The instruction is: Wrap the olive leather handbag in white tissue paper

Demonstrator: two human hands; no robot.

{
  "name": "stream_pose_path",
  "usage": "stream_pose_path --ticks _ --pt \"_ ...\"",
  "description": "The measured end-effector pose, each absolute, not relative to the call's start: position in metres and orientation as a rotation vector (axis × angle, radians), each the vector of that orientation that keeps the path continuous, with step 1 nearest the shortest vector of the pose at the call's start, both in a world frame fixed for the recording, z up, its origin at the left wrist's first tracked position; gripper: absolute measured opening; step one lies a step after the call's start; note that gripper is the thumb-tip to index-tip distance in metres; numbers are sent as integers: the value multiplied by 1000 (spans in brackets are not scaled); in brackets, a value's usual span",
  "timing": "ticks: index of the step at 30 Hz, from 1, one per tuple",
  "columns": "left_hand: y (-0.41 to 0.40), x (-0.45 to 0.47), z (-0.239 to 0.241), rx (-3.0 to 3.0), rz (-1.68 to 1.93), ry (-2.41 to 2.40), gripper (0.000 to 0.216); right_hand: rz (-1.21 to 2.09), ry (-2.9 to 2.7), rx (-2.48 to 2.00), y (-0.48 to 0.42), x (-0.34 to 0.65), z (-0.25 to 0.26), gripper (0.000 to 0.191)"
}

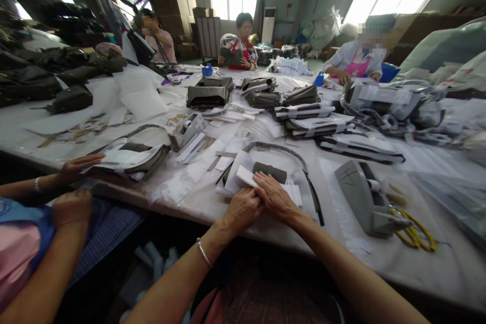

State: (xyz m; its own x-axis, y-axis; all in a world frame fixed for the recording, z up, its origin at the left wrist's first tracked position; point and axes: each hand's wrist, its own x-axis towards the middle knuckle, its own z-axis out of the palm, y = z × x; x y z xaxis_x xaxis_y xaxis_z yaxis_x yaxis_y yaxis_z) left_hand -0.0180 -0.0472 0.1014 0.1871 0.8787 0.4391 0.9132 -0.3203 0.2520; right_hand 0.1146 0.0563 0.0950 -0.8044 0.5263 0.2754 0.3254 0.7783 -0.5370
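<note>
At the table's near edge lies a dark olive handbag [270, 172], partly covered by white packing sheet [246, 176] folded in a thick strip across it. A wrapped strap [281, 148] arches over the bag's far side. My left hand [243, 207] has curled fingers at the folded sheet, their tips partly hidden by the other hand. Lying over those fingertips, my right hand [277, 196] has its fingers stretched out flat on the white sheet. The underside of the bag is hidden.
A tape dispenser [359, 197] and yellow-handled scissors [415, 233] lie to the right. Another dispenser [190, 129] stands left of centre. Wrapped bags [357, 147] are stacked beyond. At left, a co-worker's hand [81, 162] touches another bag [132, 157]. Several people sit around the table.
</note>
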Motion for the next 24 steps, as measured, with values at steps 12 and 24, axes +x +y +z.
stream_pose_path --ticks 12,24 --pt "-64 -77 109 -2224 -660 -1869 38 138 -2801 -592 36 119 106 81" --pt "-58 -111 112 -2260 -1306 -2166 24 30 -2755 -527 33 116 99 64"
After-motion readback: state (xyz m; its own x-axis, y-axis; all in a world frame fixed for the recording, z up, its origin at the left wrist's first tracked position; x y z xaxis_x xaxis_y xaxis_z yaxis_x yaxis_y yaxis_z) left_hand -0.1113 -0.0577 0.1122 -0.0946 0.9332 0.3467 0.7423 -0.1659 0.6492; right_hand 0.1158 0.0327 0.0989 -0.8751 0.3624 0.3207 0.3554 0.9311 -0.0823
